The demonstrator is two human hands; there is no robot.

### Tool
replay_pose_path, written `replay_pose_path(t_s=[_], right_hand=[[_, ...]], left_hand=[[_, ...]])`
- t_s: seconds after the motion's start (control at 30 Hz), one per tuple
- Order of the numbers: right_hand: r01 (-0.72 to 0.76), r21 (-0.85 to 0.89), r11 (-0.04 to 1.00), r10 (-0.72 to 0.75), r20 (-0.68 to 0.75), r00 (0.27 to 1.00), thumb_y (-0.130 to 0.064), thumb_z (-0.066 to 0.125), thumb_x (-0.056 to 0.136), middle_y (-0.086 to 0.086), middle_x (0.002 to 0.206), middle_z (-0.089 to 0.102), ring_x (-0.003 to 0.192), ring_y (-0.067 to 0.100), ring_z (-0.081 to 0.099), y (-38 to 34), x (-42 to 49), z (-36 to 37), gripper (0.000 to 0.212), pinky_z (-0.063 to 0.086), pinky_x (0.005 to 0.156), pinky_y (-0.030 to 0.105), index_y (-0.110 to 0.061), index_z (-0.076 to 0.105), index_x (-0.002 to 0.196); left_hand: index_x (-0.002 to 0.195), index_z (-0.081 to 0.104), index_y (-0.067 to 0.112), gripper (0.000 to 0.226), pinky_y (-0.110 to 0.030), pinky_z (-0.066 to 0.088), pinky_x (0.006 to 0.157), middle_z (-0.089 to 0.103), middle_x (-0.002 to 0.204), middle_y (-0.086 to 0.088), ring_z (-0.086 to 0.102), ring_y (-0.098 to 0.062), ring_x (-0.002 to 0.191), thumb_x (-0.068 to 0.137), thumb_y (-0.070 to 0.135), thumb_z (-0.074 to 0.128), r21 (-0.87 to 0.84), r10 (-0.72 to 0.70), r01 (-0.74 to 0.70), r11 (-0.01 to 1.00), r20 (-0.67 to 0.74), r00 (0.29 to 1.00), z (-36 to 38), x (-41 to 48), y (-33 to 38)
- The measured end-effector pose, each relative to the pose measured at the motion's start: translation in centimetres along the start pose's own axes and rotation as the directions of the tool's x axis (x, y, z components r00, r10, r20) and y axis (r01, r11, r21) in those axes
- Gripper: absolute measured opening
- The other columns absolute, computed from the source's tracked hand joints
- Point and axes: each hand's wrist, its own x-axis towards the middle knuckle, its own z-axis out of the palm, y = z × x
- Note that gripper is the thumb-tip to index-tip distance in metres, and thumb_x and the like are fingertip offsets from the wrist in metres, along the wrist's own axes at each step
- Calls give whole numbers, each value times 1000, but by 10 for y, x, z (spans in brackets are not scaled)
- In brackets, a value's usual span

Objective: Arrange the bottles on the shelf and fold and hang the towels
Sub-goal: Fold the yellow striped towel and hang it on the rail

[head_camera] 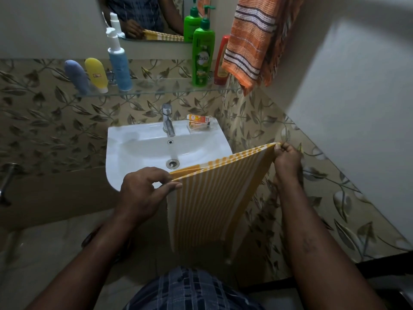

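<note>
A yellow-and-white striped towel [214,193] hangs folded in front of the sink, stretched between my hands. My left hand [145,189] pinches its left top corner, and my right hand [287,159] pinches the right top corner, held higher. An orange striped towel [252,41] hangs at the upper right. On the glass shelf [156,89] stand a blue tube [77,77], a yellow tube [96,74], a blue pump bottle [119,63], a green pump bottle [203,54] and a red bottle [222,60], partly hidden by the orange towel.
A white sink [134,151] with a chrome tap [167,119] sits below the shelf; a small orange box [199,119] lies on its rim. A mirror [152,16] is above. Patterned tile walls close in on the right; a metal fitting [6,180] is at left.
</note>
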Motion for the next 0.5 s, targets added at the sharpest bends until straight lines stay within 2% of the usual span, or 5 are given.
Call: replay_pose_path(t_s=[0.1,0.17,0.27,0.33,0.5], right_hand=[[-26,31,999,26,-1,1000,-18,59,105,7,108,76,111,32,71,-1,1,6,17,61,91,41,-17,74,113],[-59,31,998,59,-1,998,-21,61,104,4,108,77,111,30,71,0,1,9,15,60,97,46,-22,75,111],[-74,59,996,71,41,997,-17,61,103,4,108,75,113,30,69,0,0,15,14,58,102,52,-23,74,102],[-45,58,997,41,72,997,-13,61,103,4,102,73,106,26,68,-4,-2,20,15,58,100,47,-21,72,97],[58,53,997,-63,115,991,-12,61,103,1,96,71,90,16,64,-17,-4,32,14,57,80,32,-21,72,100]], left_hand=[[90,81,36,12,-33,59,80,79,88,15,73,-10,86,82,41,87,-237,-133,116,965,-58,989,2,-4,8],[102,81,35,21,-40,60,83,79,91,14,73,-15,87,83,28,87,-311,-218,191,931,-53,975,4,-6,13],[116,77,30,34,-40,60,80,71,79,11,70,-10,78,85,21,88,-328,-421,391,860,-23,907,6,-7,5],[103,80,28,20,-47,62,85,75,81,8,73,-14,81,85,27,87,-289,-511,486,824,-11,860,8,-10,-7],[96,72,21,6,-42,55,78,72,94,1,68,-22,89,98,27,72,-262,-454,415,871,-110,884,9,-16,-10]])
